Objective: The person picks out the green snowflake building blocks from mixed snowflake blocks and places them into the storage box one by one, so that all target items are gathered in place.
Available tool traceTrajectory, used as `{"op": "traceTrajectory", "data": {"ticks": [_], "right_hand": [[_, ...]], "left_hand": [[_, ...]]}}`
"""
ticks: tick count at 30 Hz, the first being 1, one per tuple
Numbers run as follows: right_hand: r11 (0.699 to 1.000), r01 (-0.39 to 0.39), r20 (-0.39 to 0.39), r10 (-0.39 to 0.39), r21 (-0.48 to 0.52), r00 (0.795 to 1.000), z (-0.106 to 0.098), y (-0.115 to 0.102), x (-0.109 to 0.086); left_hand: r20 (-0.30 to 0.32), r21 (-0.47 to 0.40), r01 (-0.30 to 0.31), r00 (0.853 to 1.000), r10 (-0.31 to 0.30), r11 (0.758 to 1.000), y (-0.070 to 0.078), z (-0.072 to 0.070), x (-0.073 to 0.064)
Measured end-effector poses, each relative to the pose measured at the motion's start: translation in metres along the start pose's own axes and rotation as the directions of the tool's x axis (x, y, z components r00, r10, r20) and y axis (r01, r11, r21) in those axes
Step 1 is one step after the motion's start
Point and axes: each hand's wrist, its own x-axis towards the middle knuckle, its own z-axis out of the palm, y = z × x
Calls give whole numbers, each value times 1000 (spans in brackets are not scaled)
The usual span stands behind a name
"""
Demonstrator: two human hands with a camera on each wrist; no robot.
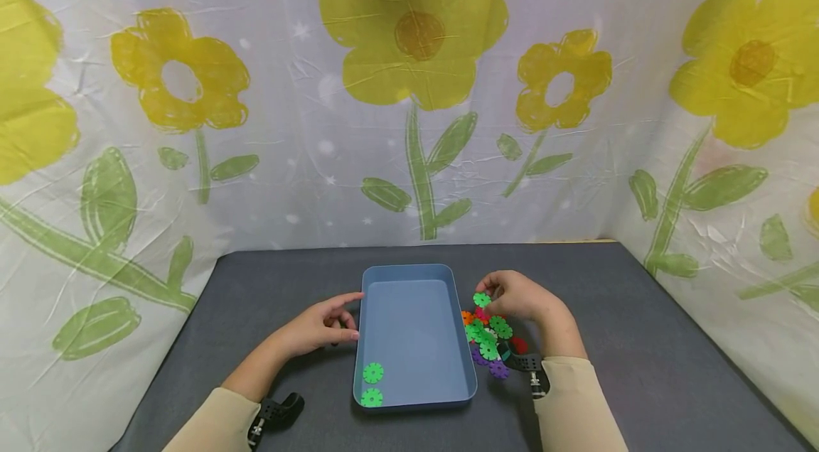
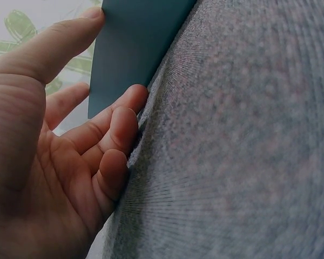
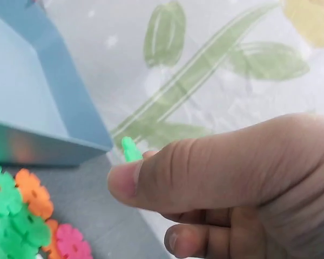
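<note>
A blue rectangular tray (image 1: 416,338) lies on the table, with two green notched discs (image 1: 373,372) in its near left corner. My left hand (image 1: 323,324) is at the tray's left side, thumb and forefinger touching its wall; in the left wrist view the other fingers (image 2: 113,167) rest loosely curled against the dark cloth. On the other side, my right hand (image 1: 521,299) pinches a green snowflake-shaped disc (image 1: 482,300) between thumb and forefinger, raised over a pile of similar discs (image 1: 481,331). Only the edge of that pinched disc (image 3: 130,150) shows in the right wrist view.
The pile beside the tray's right wall mixes green, orange, pink, red and purple discs (image 1: 499,369). Dark grey cloth (image 1: 275,281) covers the table. Behind and at both sides hangs a white curtain (image 1: 275,118) printed with yellow flowers. Each wrist wears a black camera strap (image 1: 281,411).
</note>
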Motion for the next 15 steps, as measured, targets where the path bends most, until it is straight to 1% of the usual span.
{"op": "traceTrajectory", "data": {"ticks": [4, 7, 12, 15], "right_hand": [[1000, 18, -20, -18, -2, 1000, -4, -10, -4], [998, 55, -35, -55, -5, 998, -7, -19, -7], [991, 133, -51, -132, 6, 990, -8, -33, -14], [983, 183, -53, -182, 21, 982, -7, -42, -17]], "left_hand": [[-3, 6, -1, 1000, 1, 1000, 0, 0, 0], [-4, 6, -1, 1000, 1, 1000, 0, 0, 0], [-8, 7, 0, 1000, 0, 1000, 1, 0, 0], [-10, 6, -1, 1000, 1, 1000, 0, 0, 0]]}}
